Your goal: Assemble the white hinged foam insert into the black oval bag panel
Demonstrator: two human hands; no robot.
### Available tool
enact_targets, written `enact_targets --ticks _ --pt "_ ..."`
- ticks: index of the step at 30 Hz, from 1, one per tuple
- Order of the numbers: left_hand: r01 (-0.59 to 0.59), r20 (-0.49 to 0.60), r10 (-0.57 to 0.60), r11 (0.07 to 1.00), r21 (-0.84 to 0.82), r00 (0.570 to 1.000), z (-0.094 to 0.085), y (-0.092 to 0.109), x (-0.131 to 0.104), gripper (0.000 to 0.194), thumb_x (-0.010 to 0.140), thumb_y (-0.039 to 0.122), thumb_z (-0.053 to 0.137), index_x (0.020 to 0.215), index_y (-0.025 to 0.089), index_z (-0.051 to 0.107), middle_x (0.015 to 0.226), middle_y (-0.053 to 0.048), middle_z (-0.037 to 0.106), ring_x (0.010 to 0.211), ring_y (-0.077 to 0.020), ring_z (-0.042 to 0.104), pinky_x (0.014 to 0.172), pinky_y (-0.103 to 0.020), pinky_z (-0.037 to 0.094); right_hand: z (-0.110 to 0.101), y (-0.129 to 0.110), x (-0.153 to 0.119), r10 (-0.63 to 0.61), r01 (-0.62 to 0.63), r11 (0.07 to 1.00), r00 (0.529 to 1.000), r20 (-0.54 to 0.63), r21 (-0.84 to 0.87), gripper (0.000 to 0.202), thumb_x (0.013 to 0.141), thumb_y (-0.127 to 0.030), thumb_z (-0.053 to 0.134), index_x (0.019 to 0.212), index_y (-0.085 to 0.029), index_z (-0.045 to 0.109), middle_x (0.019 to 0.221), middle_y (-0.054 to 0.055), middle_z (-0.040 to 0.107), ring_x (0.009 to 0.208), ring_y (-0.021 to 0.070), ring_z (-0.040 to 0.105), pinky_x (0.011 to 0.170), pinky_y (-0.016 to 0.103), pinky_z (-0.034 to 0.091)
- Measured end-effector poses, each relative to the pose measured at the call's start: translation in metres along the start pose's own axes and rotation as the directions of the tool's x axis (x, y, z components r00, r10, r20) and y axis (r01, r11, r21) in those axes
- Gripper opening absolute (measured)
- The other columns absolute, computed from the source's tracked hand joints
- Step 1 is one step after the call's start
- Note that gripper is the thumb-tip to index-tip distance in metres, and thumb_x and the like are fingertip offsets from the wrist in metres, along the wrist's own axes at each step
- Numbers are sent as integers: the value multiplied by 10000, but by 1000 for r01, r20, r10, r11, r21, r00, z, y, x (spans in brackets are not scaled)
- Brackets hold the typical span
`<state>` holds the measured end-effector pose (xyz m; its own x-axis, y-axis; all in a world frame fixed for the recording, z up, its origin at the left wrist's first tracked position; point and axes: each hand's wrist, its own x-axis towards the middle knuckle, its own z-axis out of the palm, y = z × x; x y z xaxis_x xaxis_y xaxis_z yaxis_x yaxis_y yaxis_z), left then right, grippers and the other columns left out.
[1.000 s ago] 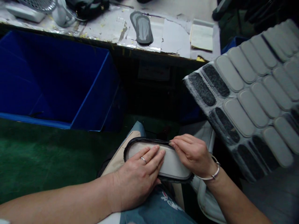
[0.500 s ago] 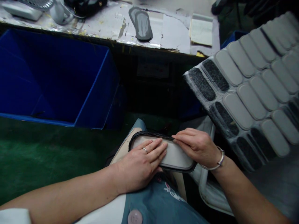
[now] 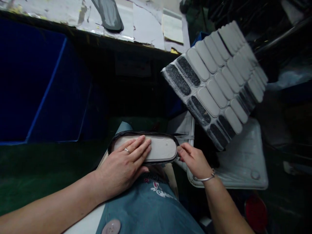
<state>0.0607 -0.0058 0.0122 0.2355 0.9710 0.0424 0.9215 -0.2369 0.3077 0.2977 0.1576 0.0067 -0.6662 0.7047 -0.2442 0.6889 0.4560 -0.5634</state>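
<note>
On my lap lies a long, rounded pale panel (image 3: pixel 162 148) with a dark raised border (image 3: pixel 141 132) round it. My left hand (image 3: pixel 128 161), a ring on one finger, presses flat on the panel's left half with its fingers stretched out. At the panel's right end my right hand (image 3: pixel 193 159) is closed, thumb and fingers pinching the dark border. A bracelet circles that wrist. The teal apron (image 3: pixel 143 208) shows beneath the panel.
A board (image 3: pixel 214 84) bearing rows of similar pale pads and dark slots tilts at the right, above a whitish plastic stool (image 3: pixel 253 152). Blue bins (image 3: pixel 48 87) stand at the left. On the worktable (image 3: pixel 148 29) ahead lie grey rounded pieces (image 3: pixel 110 16) and a paper stack (image 3: pixel 172 27).
My view has swung to the right. Along the border, my right hand has moved from the upper edge to the panel's right end. My left hand stays flat on the panel.
</note>
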Motion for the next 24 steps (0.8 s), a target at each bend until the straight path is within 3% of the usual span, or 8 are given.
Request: enact_targets --ticks 5,12,18,21,24 --pt "7 -8 -6 999 37 1000 1 2 0 489 930 384 435 1355 143 458 1472 -93 384 1383 -267 302 1131 -394 294 12 -7 0 -80 80 995 997 -2 -58 394 957 -356 364 590 -220 406 495 -38 485 479 102 486 460 220 334" --pt "1 21 -3 996 93 1000 3 1 -1 491 929 345 432 1377 143 426 1492 -94 342 1395 -266 272 1131 -395 293 15 0 -3 -183 164 971 978 -98 -175 348 941 -278 389 601 -215 424 561 -9 453 547 126 449 568 268 325" --pt "10 52 -16 995 103 999 4 4 -2 518 904 258 467 1400 135 384 1524 -95 276 1419 -271 197 1158 -401 238 14 -16 -3 -328 193 826 929 -174 -530 326 886 -227 465 561 -199 462 538 22 496 535 141 450 569 310 279" --pt "-1 58 -7 991 130 998 4 5 -2 501 903 219 460 1388 114 397 1519 -111 285 1412 -290 214 1152 -417 249 14 -18 0 -256 144 869 950 -181 -473 344 891 -250 450 551 -201 435 527 16 475 524 136 437 557 307 264" --pt "-23 60 14 989 146 998 3 4 -1 487 906 218 454 1377 105 412 1509 -121 306 1402 -300 242 1143 -425 268 14 -12 -1 -50 29 985 991 -121 -169 388 920 -340 413 558 -203 393 522 -12 418 512 115 405 542 279 272"
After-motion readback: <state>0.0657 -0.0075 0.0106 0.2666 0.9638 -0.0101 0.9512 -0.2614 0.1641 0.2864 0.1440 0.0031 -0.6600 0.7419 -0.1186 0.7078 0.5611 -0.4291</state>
